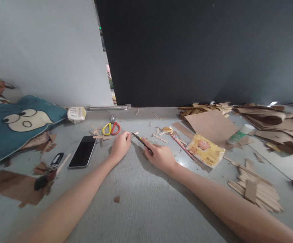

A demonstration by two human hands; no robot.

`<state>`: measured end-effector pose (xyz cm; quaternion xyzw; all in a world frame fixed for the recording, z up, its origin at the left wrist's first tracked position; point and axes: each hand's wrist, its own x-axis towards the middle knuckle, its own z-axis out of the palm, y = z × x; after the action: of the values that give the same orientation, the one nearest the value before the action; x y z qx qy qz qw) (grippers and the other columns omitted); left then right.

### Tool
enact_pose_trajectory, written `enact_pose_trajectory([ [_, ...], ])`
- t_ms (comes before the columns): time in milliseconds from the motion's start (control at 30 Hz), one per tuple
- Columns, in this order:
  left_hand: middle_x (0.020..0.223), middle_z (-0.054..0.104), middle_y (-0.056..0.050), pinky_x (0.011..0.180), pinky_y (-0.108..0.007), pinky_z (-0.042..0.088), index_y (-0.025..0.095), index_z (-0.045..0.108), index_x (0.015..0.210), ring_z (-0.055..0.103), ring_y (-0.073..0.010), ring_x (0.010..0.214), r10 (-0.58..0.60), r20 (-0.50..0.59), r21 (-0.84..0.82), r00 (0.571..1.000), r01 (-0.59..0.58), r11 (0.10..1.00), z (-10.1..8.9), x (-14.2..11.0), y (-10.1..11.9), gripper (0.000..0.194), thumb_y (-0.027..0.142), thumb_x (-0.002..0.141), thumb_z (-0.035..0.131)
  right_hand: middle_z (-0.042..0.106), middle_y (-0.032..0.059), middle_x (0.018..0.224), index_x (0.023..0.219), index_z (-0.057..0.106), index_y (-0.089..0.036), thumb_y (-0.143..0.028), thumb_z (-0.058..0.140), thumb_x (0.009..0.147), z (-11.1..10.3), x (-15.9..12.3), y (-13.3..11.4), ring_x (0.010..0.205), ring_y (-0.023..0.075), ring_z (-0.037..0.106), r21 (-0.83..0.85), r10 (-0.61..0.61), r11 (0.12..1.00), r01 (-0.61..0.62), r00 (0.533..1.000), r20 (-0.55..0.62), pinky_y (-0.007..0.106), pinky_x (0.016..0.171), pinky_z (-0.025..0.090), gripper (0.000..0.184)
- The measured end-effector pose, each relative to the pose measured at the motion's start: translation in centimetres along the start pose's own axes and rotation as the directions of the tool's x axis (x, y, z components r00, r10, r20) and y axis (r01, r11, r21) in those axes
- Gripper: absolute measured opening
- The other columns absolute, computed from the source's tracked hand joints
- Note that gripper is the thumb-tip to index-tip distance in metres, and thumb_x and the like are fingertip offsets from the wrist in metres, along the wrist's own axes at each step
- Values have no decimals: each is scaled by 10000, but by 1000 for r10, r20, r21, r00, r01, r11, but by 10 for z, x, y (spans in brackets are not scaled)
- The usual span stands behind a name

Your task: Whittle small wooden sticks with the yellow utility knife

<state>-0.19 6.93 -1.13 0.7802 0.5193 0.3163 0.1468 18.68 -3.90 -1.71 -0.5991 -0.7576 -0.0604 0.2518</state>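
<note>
My left hand [121, 145] is closed in a pinch. A short pale wooden stick [135, 134] pokes out at its fingertips, mostly hidden by them. My right hand [162, 156] is wrapped round a slim dark hand tool [143, 140] with a small yellow mark; its exact kind does not show. The tool's tip points up and left and reaches the stick's end, though I cannot tell if they touch. Left of my left hand lie several crossed craft sticks [101, 137] and scissors [111, 128] with yellow and red handles.
A phone [82, 152], a key fob [44, 180], brown cardboard [12, 185] and a blue cushion [30, 118] lie at the left. At the right are a yellow tissue pack [206, 150], a glue stick [240, 134], cardboard sheets [209, 125] and a craft-stick pile [259, 187]. A dark panel [202, 50] stands behind.
</note>
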Motion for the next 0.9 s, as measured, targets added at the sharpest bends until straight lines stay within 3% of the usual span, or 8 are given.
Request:
enact_pose_trajectory([
  [133, 819, 741, -89, 642, -283, 336, 183, 701, 941, 650, -209, 725, -19, 74, 126, 997, 10, 992, -4, -4, 6, 254, 270, 1023, 477, 793, 53, 802, 1493, 596, -258, -299, 457, 1002, -2, 1, -3, 588, 161, 660, -30, 37, 999, -36, 998, 59, 244, 538, 330, 512],
  [433, 888, 770, -102, 674, -281, 362, 177, 731, 1029, 668, -216, 780, -48, 134, 160, 990, 27, 987, -6, -1, 7, 250, 276, 1014, 502, 798, 66, 815, 1495, 585, -261, -312, 477, 1002, -9, 4, -9, 643, 179, 689, -10, 87, 996, -87, 987, 134, 252, 561, 355, 507],
  [633, 777, 748, -81, 613, -280, 313, 187, 737, 958, 641, -213, 689, -19, 90, 117, 996, 8, 993, -2, 2, 0, 231, 300, 992, 538, 776, 48, 743, 1459, 623, -280, -318, 506, 980, -9, 5, -9, 589, 185, 679, 81, 111, 989, -121, 987, 117, 253, 558, 371, 495],
  [900, 803, 756, -101, 622, -283, 332, 190, 731, 922, 650, -224, 697, 33, 70, 80, 997, -39, 996, 1, 2, -3, 221, 287, 979, 541, 756, 44, 704, 1448, 639, -257, -286, 496, 972, -11, 2, -16, 629, 203, 687, 187, 169, 964, -188, 979, 115, 251, 584, 399, 499],
])
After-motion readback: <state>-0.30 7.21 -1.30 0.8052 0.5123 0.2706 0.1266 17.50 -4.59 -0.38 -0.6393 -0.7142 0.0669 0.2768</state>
